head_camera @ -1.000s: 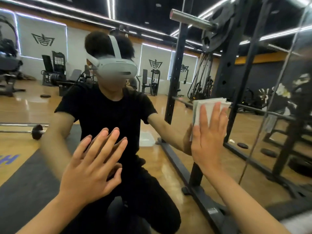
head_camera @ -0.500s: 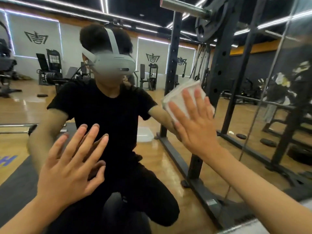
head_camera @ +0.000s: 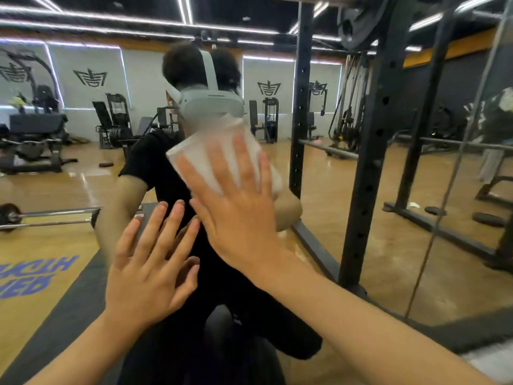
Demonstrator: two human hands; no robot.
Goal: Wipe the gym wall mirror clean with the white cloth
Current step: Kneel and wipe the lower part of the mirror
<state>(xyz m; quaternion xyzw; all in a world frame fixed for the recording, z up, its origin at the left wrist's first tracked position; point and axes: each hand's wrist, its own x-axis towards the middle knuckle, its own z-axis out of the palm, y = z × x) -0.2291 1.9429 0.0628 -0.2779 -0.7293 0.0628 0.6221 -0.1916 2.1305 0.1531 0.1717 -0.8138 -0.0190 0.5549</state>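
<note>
Two risks we see on the broad, hard, glossy mirror (head_camera: pixel 319 226): our left hand (head_camera: pixel 150 273), its grip wide and bare against the glass, may leave prints, and the soft, folded white cloth (head_camera: pixel 216 151), merely pressed there under our right hand (head_camera: pixel 238 218) with its grip spread flat, may slip free.

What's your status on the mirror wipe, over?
Right hand flat, pressing white cloth to the mirror. Left hand open, fingers spread, lower left of it. Nothing seen in the way.
</note>
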